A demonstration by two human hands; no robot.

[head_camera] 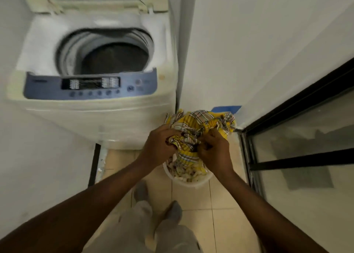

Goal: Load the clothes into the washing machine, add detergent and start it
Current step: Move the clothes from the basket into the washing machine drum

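Both hands, left hand (160, 144) and right hand (214, 151), have a closed grip on the yellow plaid cloth (193, 126) above the white basket (188, 182). I'd gather trailing ends, lift clear, drop into the open drum (115, 59).

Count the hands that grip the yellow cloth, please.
2. The left hand grips the yellow cloth on its left side; the right hand grips it on the right, both above the basket.
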